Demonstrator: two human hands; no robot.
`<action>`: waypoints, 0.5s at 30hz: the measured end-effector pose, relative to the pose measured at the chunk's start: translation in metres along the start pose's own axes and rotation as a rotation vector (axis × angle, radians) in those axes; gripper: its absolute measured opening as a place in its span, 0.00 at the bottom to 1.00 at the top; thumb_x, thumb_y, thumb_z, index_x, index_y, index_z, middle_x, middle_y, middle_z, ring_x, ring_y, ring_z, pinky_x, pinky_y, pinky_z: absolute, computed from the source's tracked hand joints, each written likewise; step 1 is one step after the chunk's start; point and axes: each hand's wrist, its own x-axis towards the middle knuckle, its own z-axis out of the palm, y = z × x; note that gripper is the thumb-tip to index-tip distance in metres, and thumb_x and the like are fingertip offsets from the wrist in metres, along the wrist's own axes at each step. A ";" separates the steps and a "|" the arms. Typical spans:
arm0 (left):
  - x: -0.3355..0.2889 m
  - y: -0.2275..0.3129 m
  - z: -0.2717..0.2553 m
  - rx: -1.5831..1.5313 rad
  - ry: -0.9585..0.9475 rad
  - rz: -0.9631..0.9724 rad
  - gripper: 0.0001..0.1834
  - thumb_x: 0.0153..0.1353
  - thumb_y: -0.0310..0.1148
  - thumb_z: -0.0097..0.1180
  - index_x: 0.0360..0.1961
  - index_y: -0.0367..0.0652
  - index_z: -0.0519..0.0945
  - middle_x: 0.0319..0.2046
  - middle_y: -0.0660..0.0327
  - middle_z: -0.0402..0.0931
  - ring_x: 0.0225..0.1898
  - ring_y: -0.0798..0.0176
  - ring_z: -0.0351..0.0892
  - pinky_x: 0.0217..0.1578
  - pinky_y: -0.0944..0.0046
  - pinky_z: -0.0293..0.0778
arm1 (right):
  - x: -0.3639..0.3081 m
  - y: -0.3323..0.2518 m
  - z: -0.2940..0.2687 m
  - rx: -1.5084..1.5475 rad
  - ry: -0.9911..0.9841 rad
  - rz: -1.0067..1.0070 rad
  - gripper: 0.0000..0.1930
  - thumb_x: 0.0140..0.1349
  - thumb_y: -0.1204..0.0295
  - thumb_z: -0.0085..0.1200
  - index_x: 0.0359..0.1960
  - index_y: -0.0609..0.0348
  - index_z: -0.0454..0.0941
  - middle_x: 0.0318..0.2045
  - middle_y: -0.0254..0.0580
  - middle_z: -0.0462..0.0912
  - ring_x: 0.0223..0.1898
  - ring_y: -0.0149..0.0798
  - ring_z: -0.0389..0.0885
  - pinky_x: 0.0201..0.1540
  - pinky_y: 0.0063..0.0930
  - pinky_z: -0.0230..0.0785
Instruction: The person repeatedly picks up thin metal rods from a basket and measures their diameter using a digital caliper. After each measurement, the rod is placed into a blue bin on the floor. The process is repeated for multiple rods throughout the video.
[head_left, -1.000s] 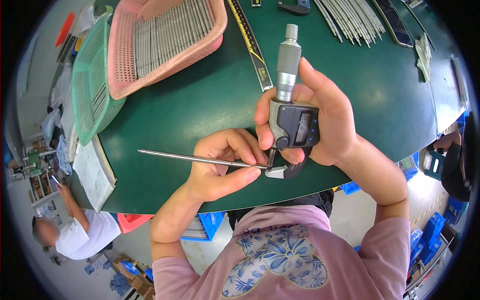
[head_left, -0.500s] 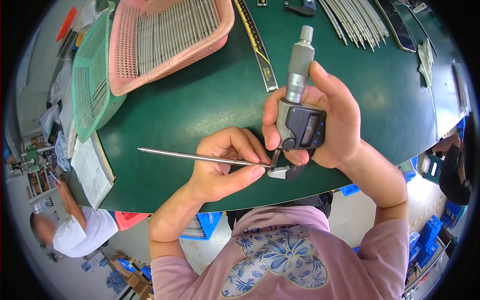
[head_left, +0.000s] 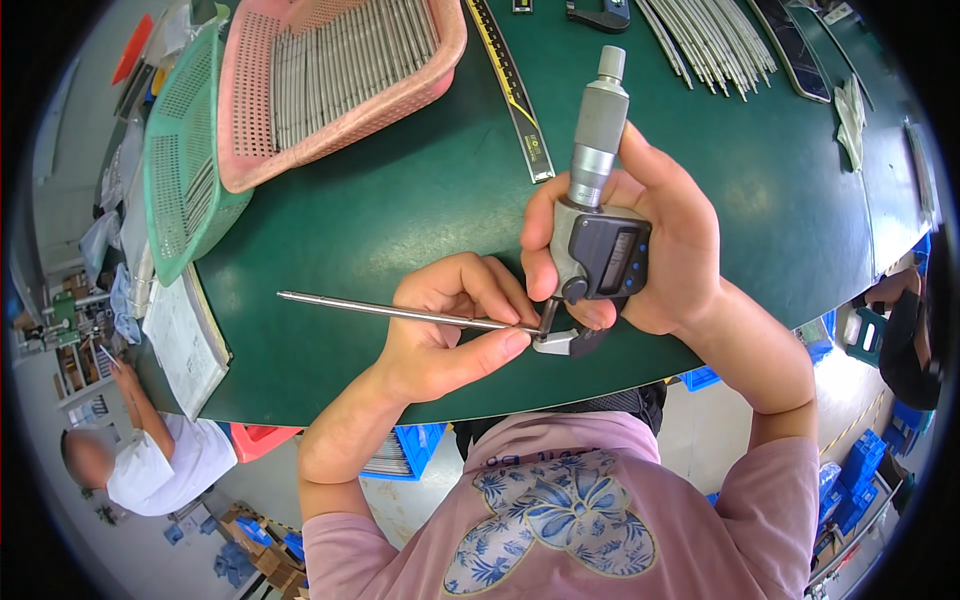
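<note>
My left hand pinches a thin metal rod between thumb and fingers, close to the rod's right end. That end sits at the measuring gap of a digital micrometer; whether both jaw faces touch it is too small to tell. My right hand is wrapped round the micrometer's frame, its thimble pointing away from me and its small display facing up. The thumb or a finger lies along the thimble's right side. The rod's other end sticks out freely to the left above the green table.
A pink basket full of metal rods stands at the far left, overlapping a green basket. Beyond my hands lie a ruler, a second micrometer, a rod bundle and a phone. Papers lie left; a person sits beyond.
Almost nothing differs. The micrometer and my right hand have shifted very slightly to the left, and the rod's free end has dipped or moved a touch; both grips are the same.
</note>
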 end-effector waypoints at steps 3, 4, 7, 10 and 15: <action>0.000 0.001 0.001 -0.001 -0.005 -0.012 0.08 0.47 0.19 0.57 0.27 0.38 0.70 0.30 0.56 0.73 0.34 0.67 0.75 0.35 0.70 0.71 | 0.000 0.000 0.000 -0.050 -0.005 0.009 0.35 0.56 0.40 0.30 0.27 0.66 0.72 0.18 0.44 0.77 0.09 0.30 0.64 0.14 0.18 0.57; 0.001 0.002 0.001 0.000 -0.011 -0.017 0.08 0.47 0.19 0.57 0.27 0.38 0.70 0.30 0.56 0.73 0.34 0.67 0.75 0.35 0.69 0.71 | -0.001 -0.001 0.000 -0.054 0.004 0.013 0.35 0.55 0.40 0.30 0.26 0.66 0.72 0.18 0.44 0.76 0.09 0.30 0.64 0.14 0.18 0.57; 0.001 0.003 0.001 0.033 -0.021 -0.018 0.08 0.47 0.18 0.56 0.27 0.38 0.70 0.31 0.57 0.72 0.34 0.66 0.75 0.36 0.69 0.71 | 0.000 0.000 0.001 -0.056 0.015 0.015 0.35 0.55 0.40 0.31 0.25 0.66 0.73 0.17 0.44 0.76 0.09 0.29 0.63 0.14 0.18 0.57; 0.002 0.004 0.005 -0.021 0.014 -0.035 0.09 0.46 0.18 0.56 0.28 0.37 0.69 0.32 0.57 0.71 0.34 0.66 0.75 0.36 0.68 0.71 | 0.000 0.000 0.000 -0.031 -0.009 0.007 0.35 0.55 0.40 0.32 0.24 0.66 0.73 0.17 0.45 0.77 0.09 0.29 0.63 0.14 0.19 0.57; 0.002 0.003 0.003 -0.040 -0.016 -0.022 0.10 0.45 0.18 0.56 0.29 0.37 0.69 0.33 0.57 0.70 0.33 0.66 0.74 0.36 0.68 0.71 | 0.000 -0.001 0.000 -0.029 -0.027 0.001 0.36 0.55 0.39 0.30 0.26 0.67 0.73 0.18 0.46 0.77 0.09 0.30 0.64 0.13 0.18 0.57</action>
